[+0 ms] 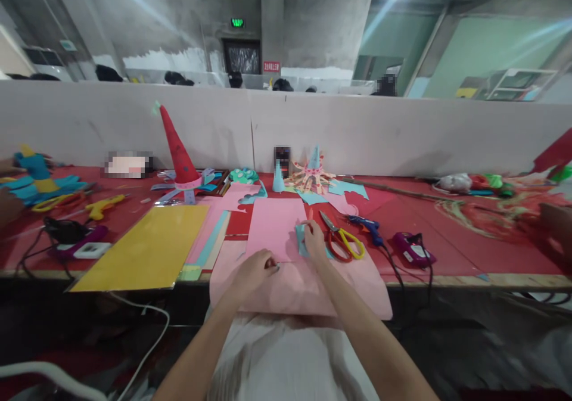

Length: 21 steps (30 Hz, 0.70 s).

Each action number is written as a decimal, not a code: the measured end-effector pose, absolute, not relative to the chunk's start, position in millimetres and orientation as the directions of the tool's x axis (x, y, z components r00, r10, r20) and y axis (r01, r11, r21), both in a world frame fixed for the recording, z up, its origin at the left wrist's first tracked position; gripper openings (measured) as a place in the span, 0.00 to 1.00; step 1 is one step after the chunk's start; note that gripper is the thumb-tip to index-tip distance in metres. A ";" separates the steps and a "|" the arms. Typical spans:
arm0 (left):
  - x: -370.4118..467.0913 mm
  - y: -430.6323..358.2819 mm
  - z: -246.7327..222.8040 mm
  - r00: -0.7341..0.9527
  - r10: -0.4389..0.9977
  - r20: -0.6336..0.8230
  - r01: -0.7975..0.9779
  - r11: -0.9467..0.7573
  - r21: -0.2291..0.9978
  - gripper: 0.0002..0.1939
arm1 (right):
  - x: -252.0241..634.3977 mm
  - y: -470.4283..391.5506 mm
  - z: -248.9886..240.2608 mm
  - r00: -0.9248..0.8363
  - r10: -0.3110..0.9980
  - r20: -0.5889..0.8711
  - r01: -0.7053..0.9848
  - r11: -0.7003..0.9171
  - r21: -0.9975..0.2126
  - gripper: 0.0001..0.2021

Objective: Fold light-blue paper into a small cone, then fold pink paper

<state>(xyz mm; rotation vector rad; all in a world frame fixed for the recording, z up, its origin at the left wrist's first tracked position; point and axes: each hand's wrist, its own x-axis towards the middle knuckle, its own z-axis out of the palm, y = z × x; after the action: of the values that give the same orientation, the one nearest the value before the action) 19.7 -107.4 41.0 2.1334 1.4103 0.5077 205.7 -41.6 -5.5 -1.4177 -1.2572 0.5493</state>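
A pink paper sheet (273, 222) lies in front of me on a larger pale pink sheet (304, 297) at the table's front edge. My left hand (258, 270) rests by its lower edge with curled fingers; what they hold, if anything, is too small to make out. At the sheet's right side, my right hand (315, 239) pinches a light blue paper piece (301, 241), partly hidden beneath the hand. A small reddish tip shows above these fingers. Scissors (342, 240) with red and yellow handles lie open just right of my right hand.
Right of the scissors are a blue glue gun (367, 227) and a purple corded box (413, 250). On the left lies a yellow sheet (147, 246) over coloured papers. Paper cone figures (179, 157) stand along the white partition (201, 121). Other people's hands appear at both sides.
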 end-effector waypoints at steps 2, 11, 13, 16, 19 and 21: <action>21.2 -104.8 37.9 0.383 0.922 0.052 0.707 -0.329 0.626 0.03 | 205.1 -41.4 -3.7 0.303 0.893 0.332 0.476 0.160 -0.865 0.10; 2.7 -94.4 35.5 0.099 0.978 0.182 0.821 -0.184 0.541 0.04 | 206.1 -41.4 -0.4 0.255 0.901 0.351 0.550 0.163 -0.819 0.10; -15.0 -86.1 32.9 0.034 0.973 0.226 0.867 -0.142 0.478 0.03 | 205.5 -41.8 0.0 0.249 0.900 0.358 0.552 0.172 -0.816 0.09; -39.3 -73.7 33.1 -0.039 0.965 0.258 0.917 -0.068 0.393 0.07 | 204.6 -42.2 1.9 0.256 0.895 0.364 0.547 0.177 -0.819 0.09; -43.6 -64.2 38.3 -0.108 0.921 0.373 0.954 -0.010 0.300 0.11 | 204.7 -41.8 3.1 0.270 0.887 0.375 0.554 0.175 -0.814 0.09; -32.6 -57.1 40.5 -0.103 0.862 0.496 0.961 -0.041 0.272 0.14 | 205.2 -41.3 2.8 0.275 0.879 0.390 0.566 0.181 -0.805 0.09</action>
<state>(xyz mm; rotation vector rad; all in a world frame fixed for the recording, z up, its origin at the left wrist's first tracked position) -32.6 -57.1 40.5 2.2106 2.2874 0.9415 205.2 -41.3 2.8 -1.5001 -1.4052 0.3767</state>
